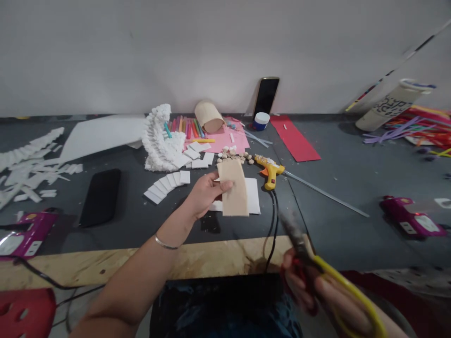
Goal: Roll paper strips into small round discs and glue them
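Observation:
My left hand (210, 191), wearing a bracelet, pinches a flat beige strip (234, 195) of card-like material, thumb on top. Below the strip, partly hidden, lies a white sheet (253, 197). My right hand (313, 281) grips scissors (298, 239) near the table's front edge; their handles look red and yellow, and motion smears them. The blades point up and to the left, apart from the strip. Just beyond the strip are small beige pebble-like pieces (235, 157). A yellow glue gun (270, 173) lies to its right, and a row of white squares (165, 186) to its left.
Behind stand a white textured model (158, 141), a beige cup lying sideways (207, 115) and a propped phone (267, 96). A red sheet (298, 141) and a grey stick (327, 195) lie right. A black phone (100, 197) and white scraps (30, 173) lie left. The glue gun's cord crosses the front edge.

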A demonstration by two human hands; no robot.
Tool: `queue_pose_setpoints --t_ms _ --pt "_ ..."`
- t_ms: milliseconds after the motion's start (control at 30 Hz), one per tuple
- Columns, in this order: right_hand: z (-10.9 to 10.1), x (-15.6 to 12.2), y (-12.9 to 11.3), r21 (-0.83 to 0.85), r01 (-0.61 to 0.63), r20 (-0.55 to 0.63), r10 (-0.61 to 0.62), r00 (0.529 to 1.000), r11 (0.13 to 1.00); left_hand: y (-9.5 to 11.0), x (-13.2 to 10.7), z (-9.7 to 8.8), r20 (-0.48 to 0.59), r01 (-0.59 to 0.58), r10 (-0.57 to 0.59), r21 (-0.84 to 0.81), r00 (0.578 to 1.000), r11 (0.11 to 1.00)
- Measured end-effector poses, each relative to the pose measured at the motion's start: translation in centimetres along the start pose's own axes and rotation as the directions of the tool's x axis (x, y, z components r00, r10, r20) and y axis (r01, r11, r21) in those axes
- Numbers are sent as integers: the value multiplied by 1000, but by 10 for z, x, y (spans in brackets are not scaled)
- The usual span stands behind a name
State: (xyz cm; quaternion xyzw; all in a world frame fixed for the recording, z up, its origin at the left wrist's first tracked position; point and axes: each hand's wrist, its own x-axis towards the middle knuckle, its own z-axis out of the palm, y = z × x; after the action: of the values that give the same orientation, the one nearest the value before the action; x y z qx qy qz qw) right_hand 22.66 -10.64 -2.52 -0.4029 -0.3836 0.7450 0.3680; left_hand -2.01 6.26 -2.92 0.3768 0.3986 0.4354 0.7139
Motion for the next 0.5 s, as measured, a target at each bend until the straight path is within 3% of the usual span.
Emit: queue_pose_setpoints --t_ms 67,167,267,500 --pt "-4 5 -12 -26 161 -92 -163 982 987 5 -9 9 114 27 -43 142 993 990" --pt "0 30 -27 -129 227 -268 -255 929 965 8 -27 29 261 41 -122 296 958 954" --pt "11 60 -32 -218 246 -255 -298 920 945 11 -45 42 326 23 -150 363 933 932" --pt "32 89 -27 -372 258 -276 -372 886 891 2 -70 33 118 56 -103 347 988 936"
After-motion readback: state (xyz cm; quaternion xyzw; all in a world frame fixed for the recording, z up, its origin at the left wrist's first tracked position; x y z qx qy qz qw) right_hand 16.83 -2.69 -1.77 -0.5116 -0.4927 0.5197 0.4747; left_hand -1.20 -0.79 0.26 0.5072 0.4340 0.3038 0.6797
